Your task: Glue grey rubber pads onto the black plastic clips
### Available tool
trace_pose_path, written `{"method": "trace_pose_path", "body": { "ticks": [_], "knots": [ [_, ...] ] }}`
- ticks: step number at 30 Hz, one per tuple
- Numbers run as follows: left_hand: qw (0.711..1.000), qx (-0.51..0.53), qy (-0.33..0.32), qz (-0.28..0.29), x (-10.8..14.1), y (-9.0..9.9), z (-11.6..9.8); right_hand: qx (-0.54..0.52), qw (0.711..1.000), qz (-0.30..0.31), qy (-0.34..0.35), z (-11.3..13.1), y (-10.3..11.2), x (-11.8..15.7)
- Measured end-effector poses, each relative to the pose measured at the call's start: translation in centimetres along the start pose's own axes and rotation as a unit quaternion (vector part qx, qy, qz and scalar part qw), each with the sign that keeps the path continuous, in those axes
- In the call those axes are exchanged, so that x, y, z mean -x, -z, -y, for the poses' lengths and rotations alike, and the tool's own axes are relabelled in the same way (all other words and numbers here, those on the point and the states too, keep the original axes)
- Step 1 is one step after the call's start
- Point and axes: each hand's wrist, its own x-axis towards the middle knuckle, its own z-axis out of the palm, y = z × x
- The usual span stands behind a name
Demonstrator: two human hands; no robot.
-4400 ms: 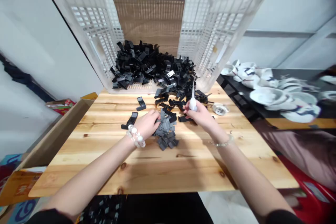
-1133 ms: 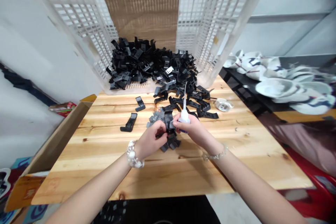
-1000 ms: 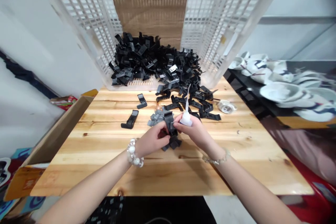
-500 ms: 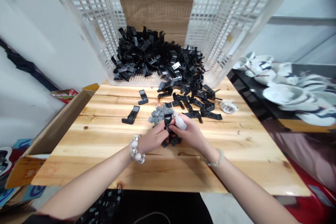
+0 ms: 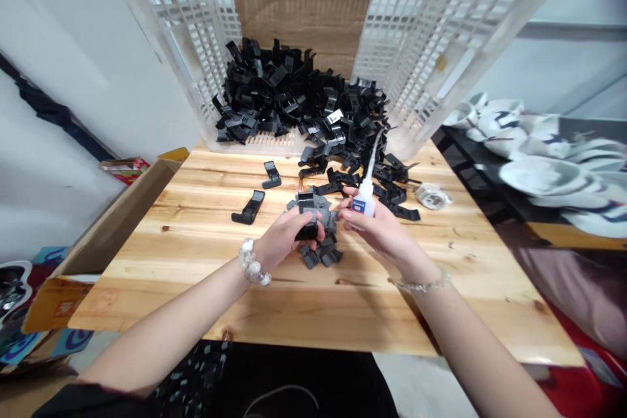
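Between the thumb and fingers of my left hand [image 5: 289, 233] is a black plastic clip [image 5: 307, 230], held above the small grey plastic pieces [image 5: 323, 217]. My right hand [image 5: 379, 225] grips a white glue bottle [image 5: 363, 201] with a blue label, its long thin nozzle pointing up. Several dark small pieces [image 5: 321, 253] lie on the table just below the hands. Two more black clips, one nearer [image 5: 249, 207] and one farther [image 5: 271, 174], rest apart on the left. The fingers of my left hand hide part of the held clip.
A white plastic basket [image 5: 191, 101] lies on its side, with a heap of black clips [image 5: 279, 88] spilling onto the wooden table [image 5: 196, 261]. A roll of clear tape [image 5: 433, 196] sits at right. White bowls [image 5: 539, 176] stand on a dark shelf; a cardboard box [image 5: 117, 215] is at left.
My right hand has moved right, away from my left hand, and the glue bottle has turned upright. My left hand still holds the black clip, now turned and more visible.
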Motion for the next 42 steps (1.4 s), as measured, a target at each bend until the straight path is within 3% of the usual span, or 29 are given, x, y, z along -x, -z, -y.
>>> {"method": "trace_pose_path", "body": {
  "ticks": [4, 7, 12, 17, 24, 42],
  "knots": [
    [1.000, -0.010, 0.008, -0.024, 0.0, -0.2, -0.3, 0.071, 0.997, -0.028, 0.016, 0.3, 1.0, -0.4],
    [0.999, -0.013, 0.006, -0.029, 0.0, -0.2, -0.3, 0.064, 0.996, -0.056, 0.038, 0.6, 1.6, -0.7],
    [1.000, -0.013, -0.011, -0.008, -0.2, 0.3, 0.2, -0.036, 0.988, -0.115, 0.099, 1.3, 2.5, -1.2],
    [0.998, -0.058, 0.012, 0.006, -0.1, 0.2, 0.2, -0.138, 0.976, -0.132, 0.101, 1.9, 2.7, -1.3],
    [0.993, -0.066, 0.063, 0.068, 0.2, -0.3, 0.2, -0.049, 0.968, -0.154, 0.190, 2.3, 2.9, -0.8],
    [0.992, -0.040, 0.110, 0.039, 0.2, -0.2, 0.0, 0.016, 0.953, -0.200, 0.228, 2.3, 3.2, -0.8]
  ]
}}
